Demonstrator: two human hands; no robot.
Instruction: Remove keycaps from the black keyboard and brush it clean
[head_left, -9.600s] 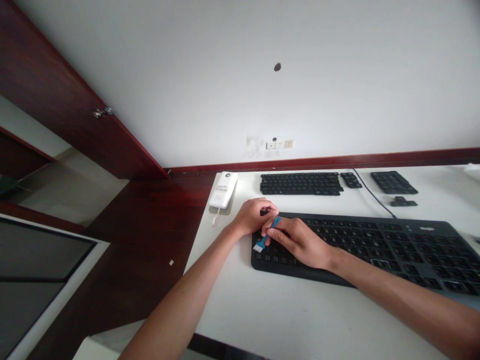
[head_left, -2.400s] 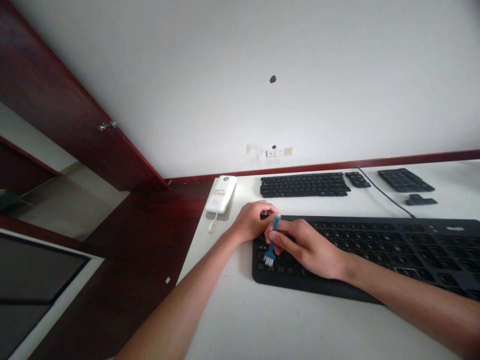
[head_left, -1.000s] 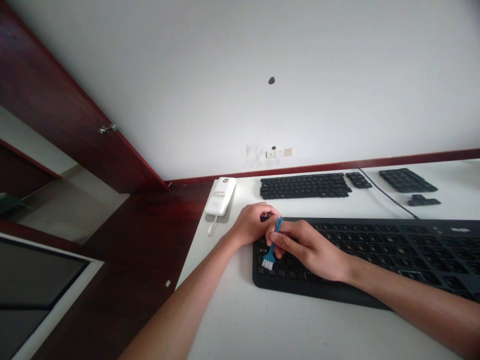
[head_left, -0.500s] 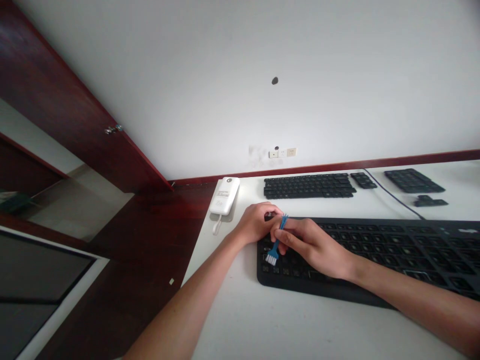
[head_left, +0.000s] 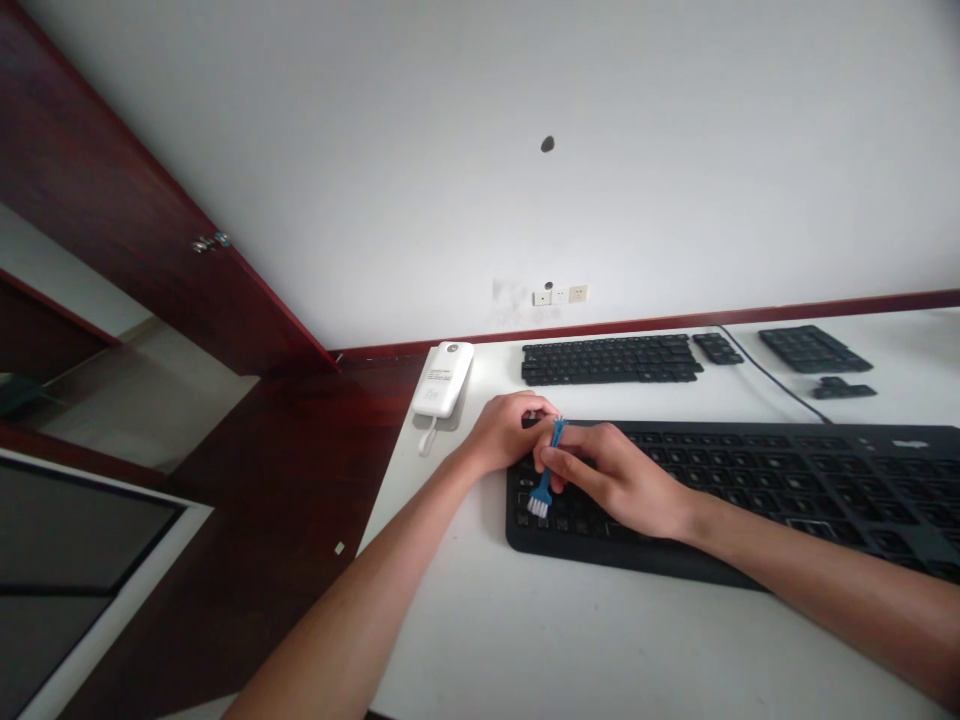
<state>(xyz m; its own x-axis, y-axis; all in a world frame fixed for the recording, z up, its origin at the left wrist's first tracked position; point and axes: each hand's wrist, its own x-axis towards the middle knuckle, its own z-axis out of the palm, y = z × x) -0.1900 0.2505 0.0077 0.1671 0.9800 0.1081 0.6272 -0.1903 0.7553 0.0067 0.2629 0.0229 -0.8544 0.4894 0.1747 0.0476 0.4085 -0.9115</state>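
Observation:
A small blue cleaning brush (head_left: 543,490) with white bristles is pinched between the thumb and fingers of my right hand (head_left: 600,465). Its bristles point down at the lower left corner of a black keyboard (head_left: 637,548), whose keycaps are off so the sockets show. My left hand (head_left: 510,430) is curled over the keyboard's upper left corner and holds it, its fingertips partly hidden behind my right hand. Both hands meet above the left end of the keyboard.
Removed keycaps lie grouped at the back: a large block (head_left: 611,360), a small group (head_left: 718,349), a number-pad block (head_left: 814,348) and arrow keys (head_left: 844,388). A cable (head_left: 772,372) runs between them. A white power bank (head_left: 444,380) with a strap lies near the table's left edge.
The whole view has shifted slightly, so the table sits a little higher and further left. My right hand still pinches the brush over the keyboard's left corner; my left hand keeps its place.

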